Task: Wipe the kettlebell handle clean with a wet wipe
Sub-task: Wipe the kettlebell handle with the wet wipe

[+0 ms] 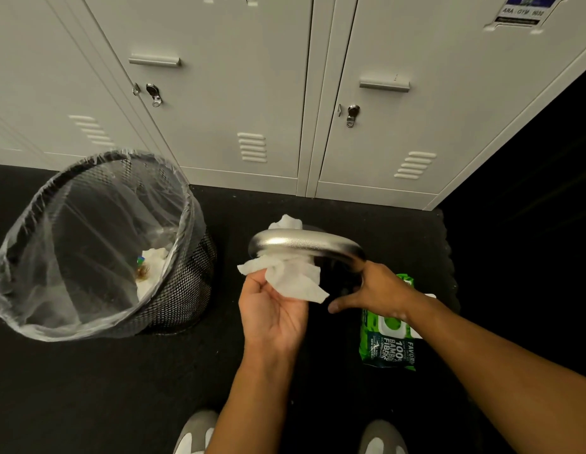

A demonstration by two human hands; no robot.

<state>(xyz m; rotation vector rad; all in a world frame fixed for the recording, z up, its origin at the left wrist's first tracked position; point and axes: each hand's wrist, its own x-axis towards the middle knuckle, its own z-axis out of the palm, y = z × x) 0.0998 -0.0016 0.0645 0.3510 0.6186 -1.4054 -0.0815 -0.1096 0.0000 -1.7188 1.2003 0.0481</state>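
Observation:
The kettlebell's shiny silver handle (pixel 304 245) arches over its black body, which is hard to make out against the dark floor. A white wet wipe (pixel 291 276) is looped around the handle, one end sticking up behind the bar and the other hanging in front. My left hand (pixel 273 309) is palm up below the handle and pinches the front end of the wipe. My right hand (pixel 373 290) grips the right end of the handle, thumb stretched out to the left.
A black mesh bin (pixel 88 244) with a clear liner and used wipes inside stands at the left. A green wet wipe pack (pixel 390 339) lies on the black floor under my right wrist. Grey lockers (pixel 252 93) stand behind. My shoes (pixel 193 434) are at the bottom edge.

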